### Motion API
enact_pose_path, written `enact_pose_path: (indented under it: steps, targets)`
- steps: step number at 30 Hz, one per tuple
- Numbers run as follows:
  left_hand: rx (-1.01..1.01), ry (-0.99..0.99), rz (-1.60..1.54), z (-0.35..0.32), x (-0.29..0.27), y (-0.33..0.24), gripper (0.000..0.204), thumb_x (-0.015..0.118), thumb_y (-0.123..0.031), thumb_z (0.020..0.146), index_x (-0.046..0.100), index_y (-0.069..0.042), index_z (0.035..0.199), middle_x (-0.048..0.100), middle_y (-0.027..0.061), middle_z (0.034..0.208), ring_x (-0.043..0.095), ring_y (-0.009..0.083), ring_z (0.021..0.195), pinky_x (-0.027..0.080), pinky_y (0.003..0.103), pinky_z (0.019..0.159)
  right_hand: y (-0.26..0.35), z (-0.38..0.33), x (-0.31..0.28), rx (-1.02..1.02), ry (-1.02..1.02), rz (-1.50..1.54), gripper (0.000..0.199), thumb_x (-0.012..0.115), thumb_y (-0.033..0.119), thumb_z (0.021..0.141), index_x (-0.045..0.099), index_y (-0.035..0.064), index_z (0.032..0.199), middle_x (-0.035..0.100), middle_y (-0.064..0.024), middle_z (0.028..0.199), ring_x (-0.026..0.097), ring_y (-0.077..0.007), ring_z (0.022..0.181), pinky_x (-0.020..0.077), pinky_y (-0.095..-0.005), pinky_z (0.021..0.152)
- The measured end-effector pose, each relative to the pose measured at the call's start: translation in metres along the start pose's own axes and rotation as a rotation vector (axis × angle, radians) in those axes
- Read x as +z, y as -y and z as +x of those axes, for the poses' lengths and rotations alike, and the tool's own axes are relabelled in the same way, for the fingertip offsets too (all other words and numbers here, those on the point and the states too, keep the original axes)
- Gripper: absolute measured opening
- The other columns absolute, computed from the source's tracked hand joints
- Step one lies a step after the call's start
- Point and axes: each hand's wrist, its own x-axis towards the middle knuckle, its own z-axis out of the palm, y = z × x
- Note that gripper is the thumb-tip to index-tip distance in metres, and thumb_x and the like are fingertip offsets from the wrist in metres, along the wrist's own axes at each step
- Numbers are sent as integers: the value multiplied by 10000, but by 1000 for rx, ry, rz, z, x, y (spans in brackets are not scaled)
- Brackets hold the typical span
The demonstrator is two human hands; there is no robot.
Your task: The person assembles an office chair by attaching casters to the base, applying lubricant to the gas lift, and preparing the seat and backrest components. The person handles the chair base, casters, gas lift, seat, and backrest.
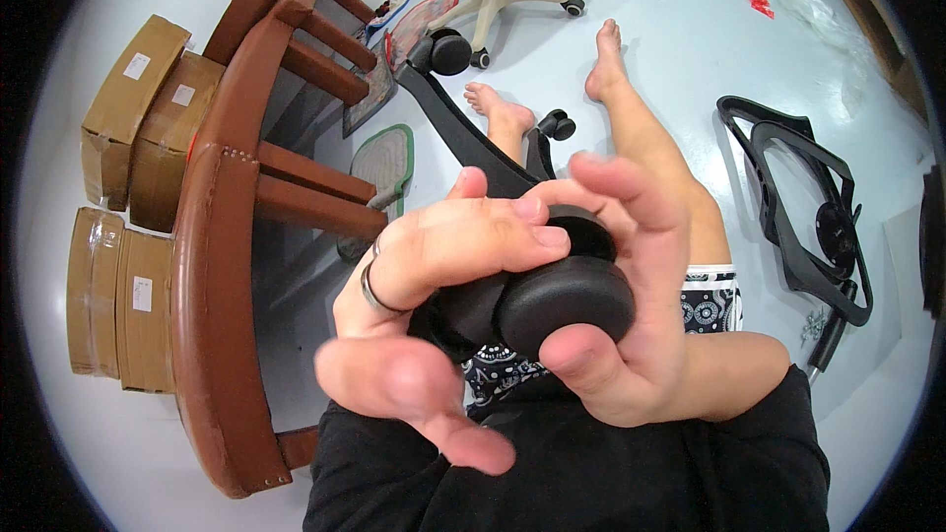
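A black caster wheel [567, 307] is close in front of me, at the end of a leg of a black five-star-type chair base [458, 128]. My right hand [645, 305] wraps the caster from the right, its thumb on the near wheel face and its fingers curled over the far side. From the left, my left hand [424, 276], with rings on it, bends its fingers over the leg end and touches the top of the caster. Its thumb sticks out toward me. Other casters [450, 52] sit on the legs farther off. The hands hide the joint between caster and leg.
A brown table-like frame [222, 315] stands on the left, with cardboard boxes [138, 118] beside it. To the right lie a black chair-back frame [798, 197] and small hardware [814, 323]. Another chair with a pale base [488, 5] stands beyond my outstretched legs.
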Motion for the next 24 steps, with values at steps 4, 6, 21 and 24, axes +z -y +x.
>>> enact_pose_path:
  steps: [4, 6, 21, 24]
  targets:
    - [68, -105, -80, 0, 7, 7, 964, 497, -760, 689, 104, -250, 1407, 586, 210, 959, 586, 328, 889, 373, 514, 948, 5, 2, -7, -68, 96, -265, 752, 653, 364, 818, 260, -62, 1296, 423, -197, 1179, 470, -200, 1045, 377, -299, 894]
    - [82, -161, -127, 0, 11, 10, 933, 502, -759, 690, 147, -212, 1356, 590, 214, 974, 584, 320, 880, 375, 517, 946, 7, 5, -10, -102, 115, -307, 694, 642, 358, 826, 316, -75, 1259, 428, -201, 1163, 471, -200, 1033, 377, -299, 890]
    - [-117, -179, -181, -3, 12, -4, 656, 567, -627, 768, 232, -145, 1061, 606, 197, 1017, 556, 367, 985, 318, 529, 1008, -11, -1, 1, -296, -80, -270, 521, 628, 291, 837, 411, -46, 1169, 498, -201, 1063, 481, -238, 982, 409, -325, 855]
    - [-61, -142, -249, -3, 12, -2, 619, 558, -591, 791, 237, -137, 1064, 598, 225, 1029, 546, 381, 1004, 312, 532, 1012, -13, -5, 4, -373, -114, -271, 518, 625, 285, 839, 400, -43, 1170, 501, -205, 1068, 483, -244, 985, 408, -328, 861]
